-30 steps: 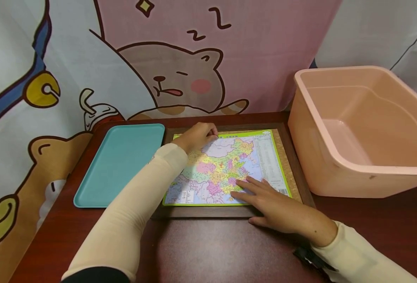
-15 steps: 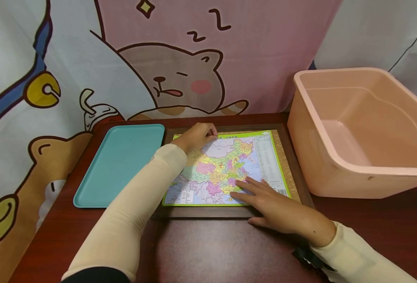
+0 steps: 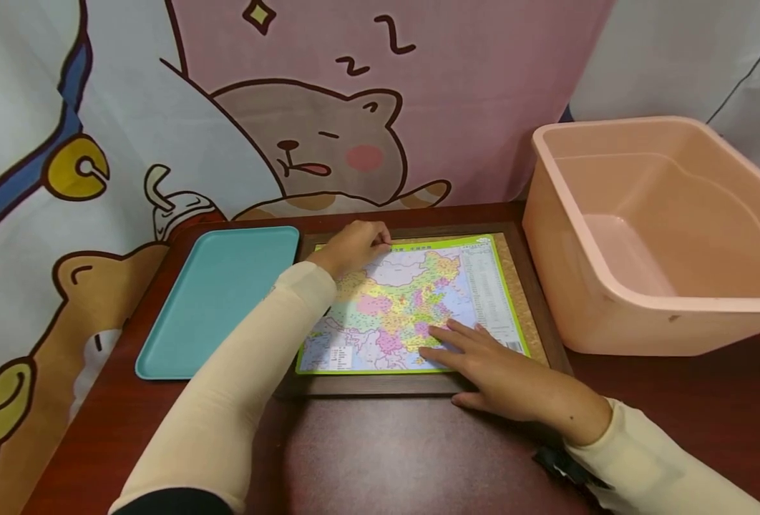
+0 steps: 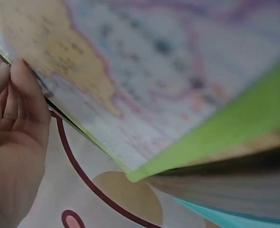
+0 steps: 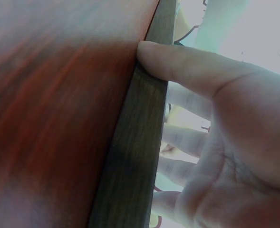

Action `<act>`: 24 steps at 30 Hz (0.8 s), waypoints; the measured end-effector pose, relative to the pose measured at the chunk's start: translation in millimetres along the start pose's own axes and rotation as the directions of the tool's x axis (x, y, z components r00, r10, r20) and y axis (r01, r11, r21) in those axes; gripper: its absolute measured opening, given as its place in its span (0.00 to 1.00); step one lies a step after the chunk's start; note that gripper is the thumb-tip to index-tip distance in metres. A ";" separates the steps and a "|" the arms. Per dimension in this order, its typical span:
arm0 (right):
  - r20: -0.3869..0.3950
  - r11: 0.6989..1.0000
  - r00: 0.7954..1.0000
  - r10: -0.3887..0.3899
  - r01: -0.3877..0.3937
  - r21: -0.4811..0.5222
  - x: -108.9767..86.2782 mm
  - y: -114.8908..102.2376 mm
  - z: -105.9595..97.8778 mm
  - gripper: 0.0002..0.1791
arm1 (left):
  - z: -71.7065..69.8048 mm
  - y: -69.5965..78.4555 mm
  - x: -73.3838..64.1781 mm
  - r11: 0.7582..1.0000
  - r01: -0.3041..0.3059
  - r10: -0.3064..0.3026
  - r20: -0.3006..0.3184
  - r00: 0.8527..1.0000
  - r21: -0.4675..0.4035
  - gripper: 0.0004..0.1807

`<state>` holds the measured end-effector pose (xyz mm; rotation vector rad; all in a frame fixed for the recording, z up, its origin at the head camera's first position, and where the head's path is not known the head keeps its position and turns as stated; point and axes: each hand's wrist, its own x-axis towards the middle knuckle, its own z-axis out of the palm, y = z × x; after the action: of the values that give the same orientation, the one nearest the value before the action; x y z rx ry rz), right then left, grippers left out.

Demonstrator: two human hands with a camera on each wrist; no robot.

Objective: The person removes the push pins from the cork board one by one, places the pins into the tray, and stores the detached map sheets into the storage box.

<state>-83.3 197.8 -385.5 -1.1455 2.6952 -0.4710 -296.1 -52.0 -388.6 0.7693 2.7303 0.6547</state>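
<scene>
A map of China with a lime-green border (image 3: pixel 393 304) lies on a cork-coloured board (image 3: pixel 522 307) inside a dark wooden frame (image 3: pixel 380 386). My left hand (image 3: pixel 351 248) reaches over to the map's far edge, fingers curled. In the left wrist view, the left thumb and fingertips (image 4: pixel 23 78) pinch that edge. My right hand (image 3: pixel 499 368) spreads its straight fingers over the map's lower right part. Its thumb (image 5: pixel 163 59) touches the near side of the frame in the right wrist view.
Left of the frame lies a flat turquoise tray (image 3: pixel 225 300). A large pink plastic tub (image 3: pixel 612 307) stands on the right, close to the frame. Behind the reddish-brown table (image 3: pixel 380 458) hangs a curtain (image 3: pixel 483 86) with cartoon animals.
</scene>
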 end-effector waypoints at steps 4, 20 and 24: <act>-0.008 1.000 1.000 -0.004 0.004 -0.001 0.8 0.1 -0.2 0.39 | -6.1 -3.8 -6.6 1.000 0.015 -0.015 -0.006 1.000 0.025 0.05; -0.020 1.000 1.000 -0.013 0.013 -0.004 -0.2 -1.0 -1.0 0.39 | -13.8 3.0 -19.0 0.996 0.020 -0.019 -0.018 1.000 0.086 0.07; -0.021 1.000 1.000 -0.018 0.018 -0.007 0.9 -0.5 -0.5 0.39 | -17.5 4.9 -24.2 0.996 0.040 -0.039 -0.016 0.999 0.082 0.06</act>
<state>-83.7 197.0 -384.9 -1.1735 2.7086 -0.4795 -279.5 -67.6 -368.6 0.7295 2.7932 0.5453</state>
